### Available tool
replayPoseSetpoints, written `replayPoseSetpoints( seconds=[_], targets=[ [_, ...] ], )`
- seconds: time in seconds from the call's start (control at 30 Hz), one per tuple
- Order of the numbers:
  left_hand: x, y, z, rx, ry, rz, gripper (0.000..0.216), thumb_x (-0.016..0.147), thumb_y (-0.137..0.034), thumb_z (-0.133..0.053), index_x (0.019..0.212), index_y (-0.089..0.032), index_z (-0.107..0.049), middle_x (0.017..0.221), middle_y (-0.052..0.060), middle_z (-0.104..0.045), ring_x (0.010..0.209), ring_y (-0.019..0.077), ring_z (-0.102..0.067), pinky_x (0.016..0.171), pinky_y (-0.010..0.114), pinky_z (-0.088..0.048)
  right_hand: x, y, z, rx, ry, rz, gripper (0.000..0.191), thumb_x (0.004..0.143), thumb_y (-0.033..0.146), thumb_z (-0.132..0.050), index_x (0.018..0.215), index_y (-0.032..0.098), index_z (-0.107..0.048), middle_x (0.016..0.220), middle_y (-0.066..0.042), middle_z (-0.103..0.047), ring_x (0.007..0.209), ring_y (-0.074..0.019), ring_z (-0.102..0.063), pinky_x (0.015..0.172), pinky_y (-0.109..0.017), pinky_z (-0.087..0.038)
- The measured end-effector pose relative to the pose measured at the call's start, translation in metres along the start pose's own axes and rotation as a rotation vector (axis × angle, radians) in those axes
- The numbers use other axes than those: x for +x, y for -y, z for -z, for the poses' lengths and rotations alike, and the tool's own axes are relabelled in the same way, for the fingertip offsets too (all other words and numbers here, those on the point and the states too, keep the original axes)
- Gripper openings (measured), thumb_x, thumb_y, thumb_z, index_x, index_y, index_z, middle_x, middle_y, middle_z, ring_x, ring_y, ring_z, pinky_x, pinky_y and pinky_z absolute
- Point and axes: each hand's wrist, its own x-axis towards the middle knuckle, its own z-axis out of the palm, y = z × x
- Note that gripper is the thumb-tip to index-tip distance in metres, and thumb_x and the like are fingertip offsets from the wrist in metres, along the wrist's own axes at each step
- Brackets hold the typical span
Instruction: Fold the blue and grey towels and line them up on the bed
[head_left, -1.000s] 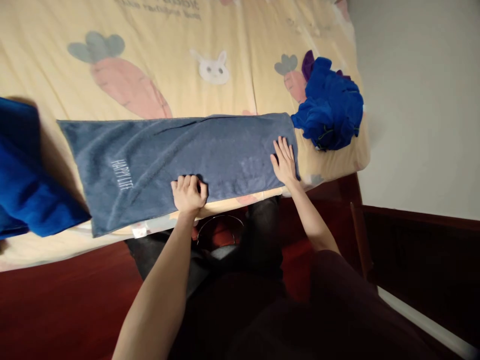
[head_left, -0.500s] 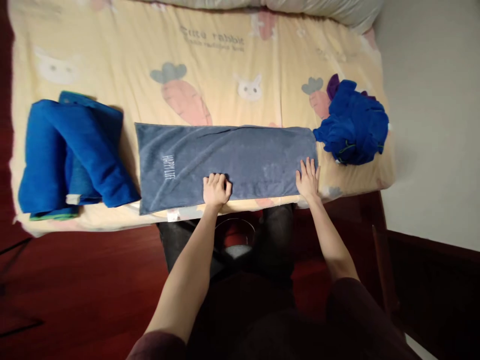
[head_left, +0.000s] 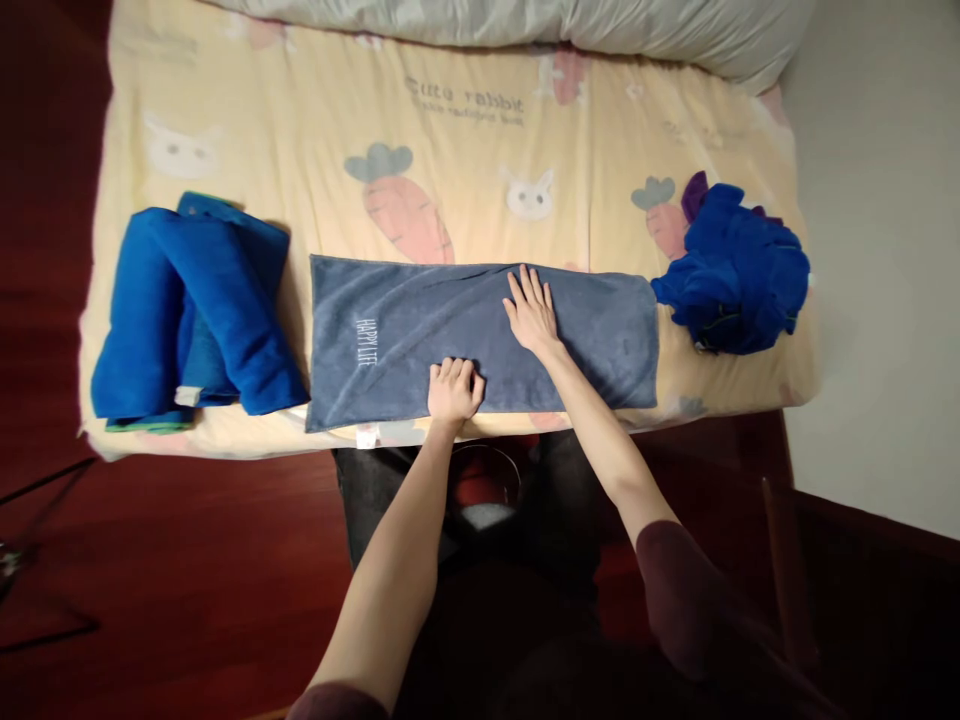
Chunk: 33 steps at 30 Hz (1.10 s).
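A blue-grey towel (head_left: 405, 310) with white "HAPPY LIFE" lettering lies as a long flat strip along the bed's front edge, slightly creased toward its left end. My left hand (head_left: 454, 390) rests on its near edge with the fingers curled into the cloth; the fingertips are hidden. Farther up and to the right, my right hand (head_left: 533, 312) lies flat on the towel, fingers stretched out and reaching its far edge.
Folded blue towels (head_left: 202, 310) lie left of the strip, and a crumpled blue cloth bundle (head_left: 739, 275) touches its right end. Under them is a yellow rabbit-and-carrot bed sheet (head_left: 465, 180). A pale quilt (head_left: 562, 22) lies at the back; a wall (head_left: 885, 250) bounds the right side.
My right hand has moved from the towel's right end leftward and away from me to its far edge. My left hand stays on the near edge. The whole view has shifted slightly.
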Motion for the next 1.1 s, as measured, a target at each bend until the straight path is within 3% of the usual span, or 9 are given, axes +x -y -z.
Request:
replayPoseSetpoints(
  seconds=[0.23, 0.4, 0.57, 0.7, 0.9, 1.1],
  targets=[
    [-0.001, 0.002, -0.002, 0.014, 0.007, -0.006, 0.02, 0.099, -0.028, -0.047, 0.088, -0.02, -0.063, 0.089, 0.015, -0.064, 0.096, 0.0345, -0.056, 0.087, 0.048, -0.035, 0.031, -0.015, -0.003, -0.03, -0.006, -0.023, 0.063, 0.11, 0.043, -0.029, 0.171, 0.024, -0.021, 0.178, -0.002, -0.014, 0.166, -0.0286, -0.003, 0.133, -0.063, -0.003],
    [0.0, 0.003, -0.003, 0.001, -0.005, -0.01, 0.019, 0.098, -0.027, -0.049, 0.088, -0.021, -0.063, 0.089, 0.014, -0.064, 0.096, 0.034, -0.056, 0.088, 0.048, -0.035, 0.009, -0.042, 0.004, -0.02, -0.087, -0.103, 0.063, 0.11, 0.045, -0.026, 0.17, 0.024, -0.025, 0.177, -0.005, -0.018, 0.166, -0.0285, -0.008, 0.132, -0.064, -0.006],
    [0.001, 0.003, -0.002, -0.034, 0.008, -0.004, 0.018, 0.097, -0.028, -0.049, 0.087, -0.021, -0.063, 0.089, 0.014, -0.063, 0.096, 0.0345, -0.055, 0.088, 0.049, -0.035, -0.023, -0.093, 0.014, -0.123, -0.233, -0.314, 0.066, 0.109, 0.05, -0.024, 0.169, 0.023, -0.027, 0.176, -0.01, -0.02, 0.165, -0.0315, -0.012, 0.129, -0.069, -0.011],
    [0.001, 0.001, 0.0, -0.031, 0.0, 0.007, 0.019, 0.097, -0.027, -0.048, 0.085, -0.021, -0.061, 0.087, 0.013, -0.061, 0.095, 0.0338, -0.055, 0.087, 0.048, -0.035, -0.026, -0.125, 0.027, -0.124, -0.245, -0.415, 0.065, 0.109, 0.05, -0.024, 0.168, 0.022, -0.031, 0.175, -0.013, -0.022, 0.164, -0.0329, -0.014, 0.127, -0.072, -0.011],
    [0.001, 0.002, -0.001, -0.017, -0.011, -0.001, 0.018, 0.097, -0.027, -0.049, 0.084, -0.022, -0.059, 0.086, 0.012, -0.061, 0.093, 0.033, -0.055, 0.086, 0.047, -0.035, -0.016, -0.142, 0.04, -0.063, -0.211, -0.416, 0.063, 0.109, 0.052, -0.028, 0.165, 0.026, -0.037, 0.175, -0.012, -0.024, 0.164, -0.0346, -0.014, 0.123, -0.078, -0.011],
    [0.001, 0.002, -0.001, 0.04, -0.004, -0.01, 0.019, 0.099, -0.028, -0.048, 0.085, -0.021, -0.061, 0.088, 0.013, -0.063, 0.094, 0.0328, -0.056, 0.086, 0.047, -0.035, -0.009, -0.153, 0.034, -0.096, -0.232, -0.445, 0.064, 0.108, 0.052, -0.03, 0.166, 0.024, -0.036, 0.175, -0.014, -0.022, 0.163, -0.0377, -0.011, 0.121, -0.08, -0.01]
  ],
)
